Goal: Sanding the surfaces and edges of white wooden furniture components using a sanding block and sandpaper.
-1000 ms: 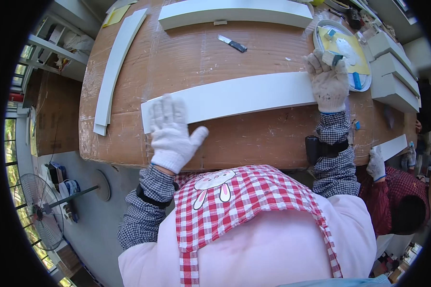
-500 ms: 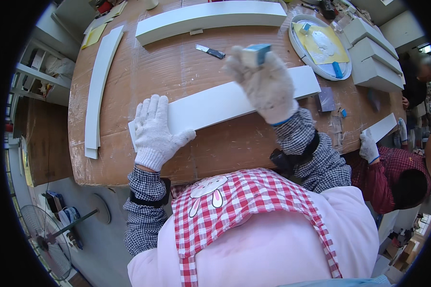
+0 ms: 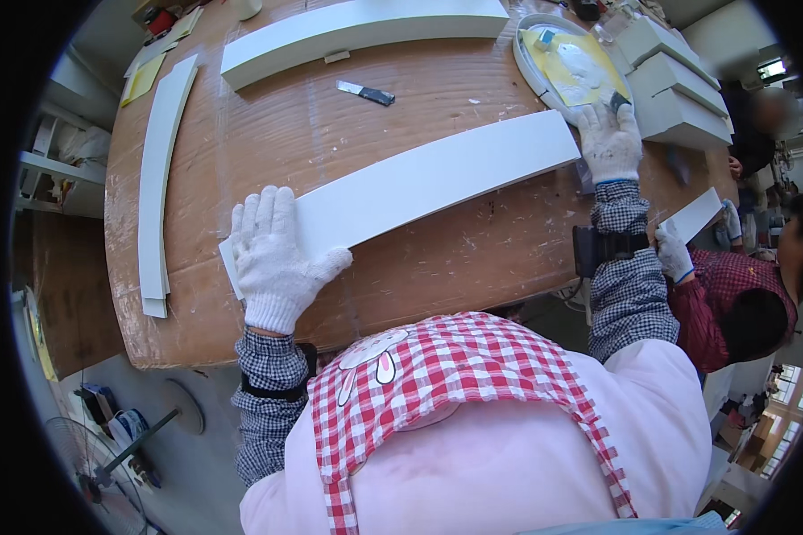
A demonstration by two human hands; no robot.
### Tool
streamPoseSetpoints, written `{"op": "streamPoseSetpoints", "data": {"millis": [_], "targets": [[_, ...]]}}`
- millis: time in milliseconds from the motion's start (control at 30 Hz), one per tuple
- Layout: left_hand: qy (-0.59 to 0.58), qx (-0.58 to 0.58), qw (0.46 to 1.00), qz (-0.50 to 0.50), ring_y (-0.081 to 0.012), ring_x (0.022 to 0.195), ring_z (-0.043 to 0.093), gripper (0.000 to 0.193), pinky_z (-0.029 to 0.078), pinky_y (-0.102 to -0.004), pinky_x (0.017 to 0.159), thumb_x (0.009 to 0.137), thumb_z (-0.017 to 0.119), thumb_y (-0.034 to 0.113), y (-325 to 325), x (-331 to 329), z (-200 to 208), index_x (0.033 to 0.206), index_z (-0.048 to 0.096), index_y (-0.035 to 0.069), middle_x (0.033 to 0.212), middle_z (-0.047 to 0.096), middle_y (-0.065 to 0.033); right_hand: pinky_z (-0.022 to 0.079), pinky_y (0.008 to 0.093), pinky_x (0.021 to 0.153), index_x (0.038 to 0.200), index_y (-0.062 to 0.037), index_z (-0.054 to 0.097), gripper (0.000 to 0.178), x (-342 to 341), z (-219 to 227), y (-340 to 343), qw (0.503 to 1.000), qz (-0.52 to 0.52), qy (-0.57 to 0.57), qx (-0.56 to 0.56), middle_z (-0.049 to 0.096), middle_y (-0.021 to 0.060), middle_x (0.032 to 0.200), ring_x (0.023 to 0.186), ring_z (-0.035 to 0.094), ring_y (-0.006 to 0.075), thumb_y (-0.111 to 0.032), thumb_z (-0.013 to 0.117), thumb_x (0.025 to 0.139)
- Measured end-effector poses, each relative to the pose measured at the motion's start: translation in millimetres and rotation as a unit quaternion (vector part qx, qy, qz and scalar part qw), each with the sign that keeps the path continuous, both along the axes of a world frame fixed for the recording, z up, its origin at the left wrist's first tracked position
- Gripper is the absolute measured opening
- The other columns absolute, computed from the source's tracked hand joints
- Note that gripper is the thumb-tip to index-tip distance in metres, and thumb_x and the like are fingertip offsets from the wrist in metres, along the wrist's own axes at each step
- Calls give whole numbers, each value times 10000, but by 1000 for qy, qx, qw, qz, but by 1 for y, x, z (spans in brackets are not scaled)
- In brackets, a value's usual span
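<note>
A long white board (image 3: 437,178) lies slantwise across the table before me. My left hand (image 3: 277,259), in a white knit glove, rests flat on its left end with the fingers stretched out. Off the board's right end, my gloved right hand (image 3: 610,147) is at the near rim of a round white tray (image 3: 525,67). Its fingertips are closed on a small dark block (image 3: 619,101), mostly hidden by the glove. A yellow sheet (image 3: 540,67) in the tray carries white paste (image 3: 584,73). A small blue-and-white block (image 3: 544,38) sits at its far left.
White boards (image 3: 366,36) lie along the far side, others (image 3: 162,187) at the left. A utility knife (image 3: 366,93) rests between them. White pieces (image 3: 678,98) are stacked right of the tray. To the right, a co-worker's gloved hand (image 3: 674,254) holds a white board (image 3: 694,214).
My right hand has moved from above the board, where it held up a blue-and-white block, rightward to the tray. My left hand stays on the board. The whole view has shifted slightly.
</note>
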State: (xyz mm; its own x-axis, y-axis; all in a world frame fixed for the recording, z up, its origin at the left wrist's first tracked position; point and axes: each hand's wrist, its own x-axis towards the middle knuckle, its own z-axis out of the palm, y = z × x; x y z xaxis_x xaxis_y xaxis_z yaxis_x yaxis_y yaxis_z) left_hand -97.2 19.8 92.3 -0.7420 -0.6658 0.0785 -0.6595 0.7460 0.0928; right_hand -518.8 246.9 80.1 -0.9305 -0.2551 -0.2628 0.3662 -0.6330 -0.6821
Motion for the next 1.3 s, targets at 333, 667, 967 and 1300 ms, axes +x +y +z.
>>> {"op": "streamPoseSetpoints", "data": {"millis": [333, 667, 967, 1300], "targets": [[0, 19, 1000, -8, -415, 1409, 355, 1039, 267, -524, 1159, 602, 852, 538, 3, 0, -2, 1431, 471, 42, 1460, 477, -176, 423, 423, 1159, 1330, 39, 511, 440, 204, -7, -104, 881, 467, -67, 39, 527, 179, 1393, 1277, 540, 317, -275, 572, 1028], [-9, 36, 999, -12, -415, 1403, 369, 1002, 238, -510, 1194, 622, 851, 487, 1, -3, 10, 1429, 475, 28, 1462, 482, -181, 402, 489, 1134, 1318, 14, 515, 425, -13, 3, 43, 993, -25, 11, 115, 532, 209, 1333, 1324, 466, 373, -319, 462, 1060], [24, 43, 994, -95, -366, 1365, 426, 948, 207, -494, 1233, 628, 831, 477, 2, -22, 6, 1393, 499, 27, 1389, 523, -201, 542, 327, 876, 1234, -5, 625, 416, -70, -19, 21, 752, -40, 336, 566, 699, 115, 1074, 974, 664, 195, -216, 708, 885], [42, 41, 991, -122, -362, 1371, 437, 963, 180, -508, 1245, 661, 845, 484, 2, -30, 2, 1418, 483, 12, 1391, 534, -213, 440, 446, 1070, 1363, -107, 579, 664, -31, 3, 17, 475, 14, 468, 745, 606, 191, 1334, 1228, 585, 361, -461, 730, 821]]}}
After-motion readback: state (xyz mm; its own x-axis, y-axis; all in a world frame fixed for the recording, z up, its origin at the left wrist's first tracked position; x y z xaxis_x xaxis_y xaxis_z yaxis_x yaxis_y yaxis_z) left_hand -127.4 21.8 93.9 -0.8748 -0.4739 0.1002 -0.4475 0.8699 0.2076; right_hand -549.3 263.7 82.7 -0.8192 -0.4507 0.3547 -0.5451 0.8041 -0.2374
